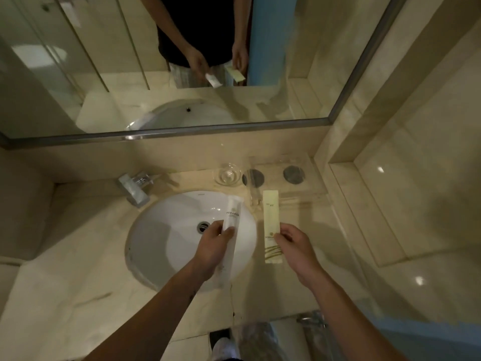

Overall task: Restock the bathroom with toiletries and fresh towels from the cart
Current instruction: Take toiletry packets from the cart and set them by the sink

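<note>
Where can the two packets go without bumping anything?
Bare counter lies left of the sink, in front of the tap, and right of it, before the clear tray. The back right is crowded: glass bowl beside the tray.

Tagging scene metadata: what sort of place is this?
Probably a hotel bathroom: sink and chrome faucet in a marble counter, wall mirror above; left hand holds a white toiletry packet, right hand a yellow packet.

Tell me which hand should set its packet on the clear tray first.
Probably right. The right hand holds its cream packet with the tip at the clear tray; the left hand holds its white packet over the sink basin, farther off.
</note>
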The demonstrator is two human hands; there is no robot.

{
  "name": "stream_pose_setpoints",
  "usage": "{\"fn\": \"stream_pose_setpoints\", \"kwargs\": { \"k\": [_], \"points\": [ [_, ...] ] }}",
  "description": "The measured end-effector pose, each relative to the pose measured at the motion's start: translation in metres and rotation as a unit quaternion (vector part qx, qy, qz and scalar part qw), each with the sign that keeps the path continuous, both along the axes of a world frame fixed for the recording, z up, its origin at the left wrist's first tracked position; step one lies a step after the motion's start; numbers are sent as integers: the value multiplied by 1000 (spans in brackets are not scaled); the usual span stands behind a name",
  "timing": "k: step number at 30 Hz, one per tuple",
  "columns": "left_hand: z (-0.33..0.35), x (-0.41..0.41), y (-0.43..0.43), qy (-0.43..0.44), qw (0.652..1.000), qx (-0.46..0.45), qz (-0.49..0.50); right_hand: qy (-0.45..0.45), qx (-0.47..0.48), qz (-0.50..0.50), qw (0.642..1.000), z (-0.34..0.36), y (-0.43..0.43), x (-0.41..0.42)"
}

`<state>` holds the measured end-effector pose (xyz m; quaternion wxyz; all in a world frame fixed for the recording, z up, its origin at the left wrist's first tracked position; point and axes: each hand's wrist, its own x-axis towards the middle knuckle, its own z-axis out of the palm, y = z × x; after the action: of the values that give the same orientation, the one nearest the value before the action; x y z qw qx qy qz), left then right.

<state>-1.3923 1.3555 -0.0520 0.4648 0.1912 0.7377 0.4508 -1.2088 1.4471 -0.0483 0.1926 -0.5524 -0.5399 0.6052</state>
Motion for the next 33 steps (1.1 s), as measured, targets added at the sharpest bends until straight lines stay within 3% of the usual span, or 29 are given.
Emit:
{"fn": "stream_pose_setpoints", "kwargs": {
  "k": [17,33],
  "points": [
    [-31,-26,140,-61,994,-58,69,-74,-28,99,992,-73,166,-67],
    [-56,-53,198,-112,984,-80,114,-114,-32,107,987,-104,233,-118]
  ]
}}
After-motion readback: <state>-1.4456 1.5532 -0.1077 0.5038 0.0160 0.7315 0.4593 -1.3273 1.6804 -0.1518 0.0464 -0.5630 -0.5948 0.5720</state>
